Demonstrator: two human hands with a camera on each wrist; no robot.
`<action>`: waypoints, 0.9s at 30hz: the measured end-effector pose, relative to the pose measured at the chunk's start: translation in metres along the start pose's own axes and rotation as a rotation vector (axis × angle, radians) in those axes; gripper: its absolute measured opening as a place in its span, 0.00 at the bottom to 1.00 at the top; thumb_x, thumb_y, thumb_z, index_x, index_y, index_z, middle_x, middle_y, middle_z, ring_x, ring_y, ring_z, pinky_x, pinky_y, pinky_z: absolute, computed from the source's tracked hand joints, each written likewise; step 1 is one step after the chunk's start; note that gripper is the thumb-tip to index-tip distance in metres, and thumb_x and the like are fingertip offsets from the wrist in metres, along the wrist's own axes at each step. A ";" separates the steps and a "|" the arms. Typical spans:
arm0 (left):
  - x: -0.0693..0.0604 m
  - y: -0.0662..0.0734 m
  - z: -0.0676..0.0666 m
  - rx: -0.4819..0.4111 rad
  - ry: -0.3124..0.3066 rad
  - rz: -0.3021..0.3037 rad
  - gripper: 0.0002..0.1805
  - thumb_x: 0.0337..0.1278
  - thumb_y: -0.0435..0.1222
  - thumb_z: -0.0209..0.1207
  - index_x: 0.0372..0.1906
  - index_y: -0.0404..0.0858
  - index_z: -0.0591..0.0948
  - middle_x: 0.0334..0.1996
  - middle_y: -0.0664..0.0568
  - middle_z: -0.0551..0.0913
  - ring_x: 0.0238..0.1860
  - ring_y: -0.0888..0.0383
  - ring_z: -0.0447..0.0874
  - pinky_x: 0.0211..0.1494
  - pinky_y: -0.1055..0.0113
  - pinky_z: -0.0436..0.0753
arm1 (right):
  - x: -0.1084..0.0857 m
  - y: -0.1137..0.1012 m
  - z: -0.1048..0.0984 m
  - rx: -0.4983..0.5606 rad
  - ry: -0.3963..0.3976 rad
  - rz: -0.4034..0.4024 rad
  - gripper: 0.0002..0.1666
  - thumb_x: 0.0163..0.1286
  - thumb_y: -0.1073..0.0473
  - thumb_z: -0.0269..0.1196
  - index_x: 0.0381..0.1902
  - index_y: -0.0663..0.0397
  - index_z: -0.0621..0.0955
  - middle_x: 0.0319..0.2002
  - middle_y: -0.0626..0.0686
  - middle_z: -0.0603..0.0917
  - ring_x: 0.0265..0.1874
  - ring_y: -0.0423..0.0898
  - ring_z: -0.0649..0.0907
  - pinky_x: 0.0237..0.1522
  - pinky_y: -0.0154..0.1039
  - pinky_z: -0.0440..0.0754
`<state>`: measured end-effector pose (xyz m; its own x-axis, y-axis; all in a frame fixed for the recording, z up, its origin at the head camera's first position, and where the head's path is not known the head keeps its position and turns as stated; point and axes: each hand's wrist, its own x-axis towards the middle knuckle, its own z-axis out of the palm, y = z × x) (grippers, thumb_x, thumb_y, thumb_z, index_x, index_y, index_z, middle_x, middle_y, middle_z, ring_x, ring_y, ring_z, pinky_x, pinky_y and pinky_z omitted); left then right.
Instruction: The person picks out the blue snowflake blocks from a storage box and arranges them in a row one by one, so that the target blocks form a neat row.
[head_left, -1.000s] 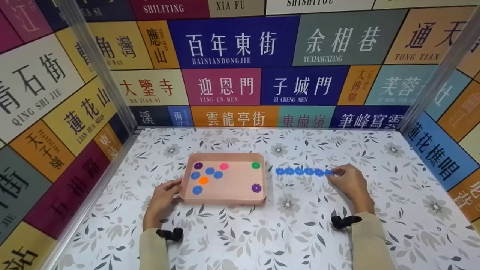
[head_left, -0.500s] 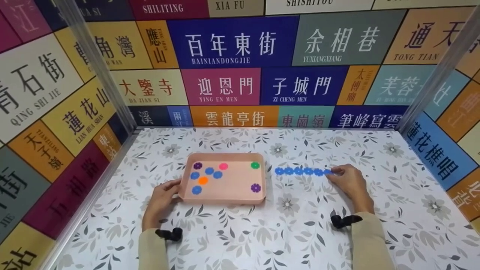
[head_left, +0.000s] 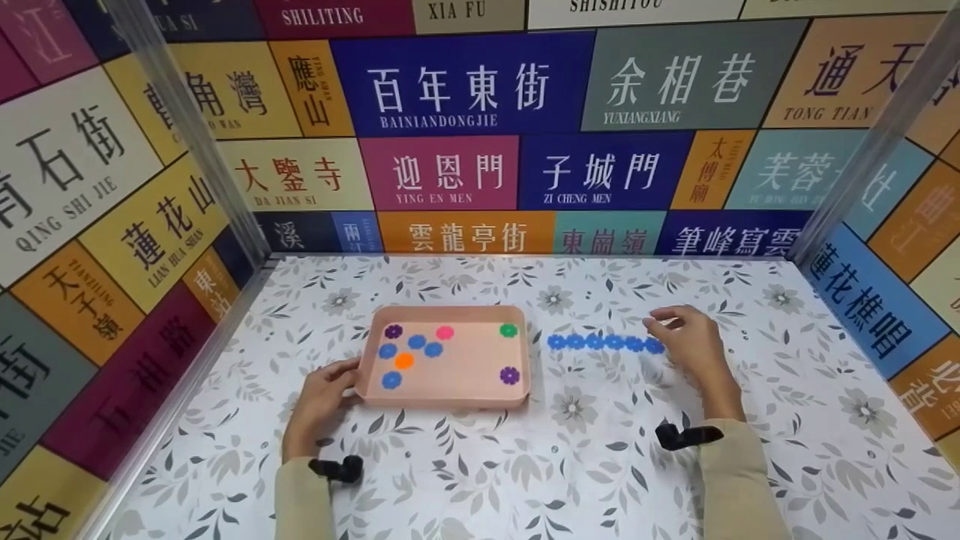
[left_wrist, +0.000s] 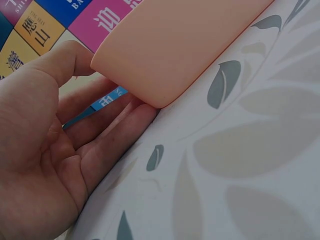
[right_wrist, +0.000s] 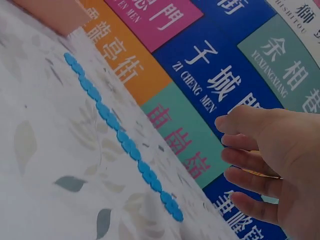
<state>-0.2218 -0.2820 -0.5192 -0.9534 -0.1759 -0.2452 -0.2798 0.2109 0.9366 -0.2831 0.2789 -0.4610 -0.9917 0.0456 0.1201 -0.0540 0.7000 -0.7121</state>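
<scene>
My left hand (head_left: 322, 401) is at the left end of a pink tray (head_left: 442, 400); in the left wrist view its thumb lies at the tray's rim and the other fingers are against the outer wall, gripping it. To the right of the tray, several blue flower-shaped discs (head_left: 596, 342) lie on the table joined in a straight row. My right hand (head_left: 694, 345) hovers just above and beside the row's right end. Its fingers are loosely bent, with nothing between them; the right wrist view shows the hand (right_wrist: 280, 165) apart from the blue row (right_wrist: 127, 145).
Inside the tray lie several loose discs: blue ones (head_left: 391, 380), an orange one (head_left: 404, 361), a pink one (head_left: 445, 332), a green one (head_left: 508, 331) and two purple ones (head_left: 510, 375). Sign-printed walls (head_left: 465, 82) enclose the leaf-patterned table (head_left: 525, 480).
My right hand has let go of the disc at the row's right end and lifted slightly up and away. The last disc now lies flat in line. The left hand stays at the tray.
</scene>
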 end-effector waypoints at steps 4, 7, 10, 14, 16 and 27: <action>0.000 0.000 0.000 -0.008 -0.003 -0.009 0.25 0.69 0.37 0.52 0.69 0.37 0.73 0.68 0.40 0.75 0.57 0.49 0.81 0.52 0.63 0.87 | -0.002 -0.019 0.003 0.029 0.006 -0.060 0.29 0.69 0.39 0.62 0.56 0.55 0.83 0.56 0.59 0.83 0.52 0.56 0.81 0.41 0.36 0.81; -0.001 0.000 0.000 -0.007 -0.008 -0.016 0.25 0.69 0.37 0.52 0.70 0.38 0.73 0.69 0.40 0.74 0.57 0.50 0.80 0.52 0.63 0.87 | -0.005 -0.032 0.006 0.068 0.009 -0.111 0.27 0.69 0.39 0.63 0.54 0.52 0.84 0.55 0.57 0.84 0.49 0.52 0.81 0.38 0.34 0.81; 0.000 0.000 -0.001 -0.005 -0.009 -0.029 0.26 0.69 0.38 0.51 0.70 0.39 0.73 0.69 0.41 0.74 0.58 0.49 0.80 0.53 0.63 0.87 | -0.007 -0.045 0.010 0.090 0.007 -0.153 0.24 0.69 0.40 0.63 0.52 0.50 0.85 0.53 0.55 0.85 0.47 0.50 0.81 0.36 0.32 0.81; 0.001 0.000 -0.001 -0.003 -0.006 -0.043 0.26 0.70 0.38 0.51 0.70 0.40 0.73 0.70 0.42 0.74 0.58 0.49 0.80 0.53 0.63 0.87 | -0.011 -0.059 0.014 0.094 -0.023 -0.186 0.23 0.69 0.41 0.64 0.52 0.50 0.86 0.51 0.54 0.85 0.46 0.49 0.82 0.36 0.34 0.81; 0.001 -0.001 0.000 -0.019 -0.005 -0.030 0.25 0.70 0.37 0.51 0.70 0.38 0.73 0.69 0.41 0.74 0.57 0.50 0.80 0.53 0.63 0.87 | -0.012 -0.065 0.016 0.103 -0.052 -0.199 0.23 0.68 0.42 0.65 0.53 0.50 0.85 0.51 0.55 0.85 0.47 0.50 0.82 0.39 0.36 0.81; -0.001 0.002 -0.001 0.000 -0.007 -0.026 0.26 0.69 0.38 0.52 0.70 0.38 0.72 0.69 0.40 0.74 0.60 0.48 0.79 0.52 0.64 0.87 | -0.022 -0.096 0.046 0.093 -0.147 -0.295 0.19 0.68 0.49 0.67 0.53 0.49 0.85 0.49 0.52 0.87 0.46 0.50 0.83 0.39 0.38 0.82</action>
<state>-0.2213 -0.2824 -0.5173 -0.9464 -0.1749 -0.2715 -0.3049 0.2066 0.9297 -0.2617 0.1777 -0.4267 -0.9377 -0.2566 0.2340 -0.3444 0.5995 -0.7225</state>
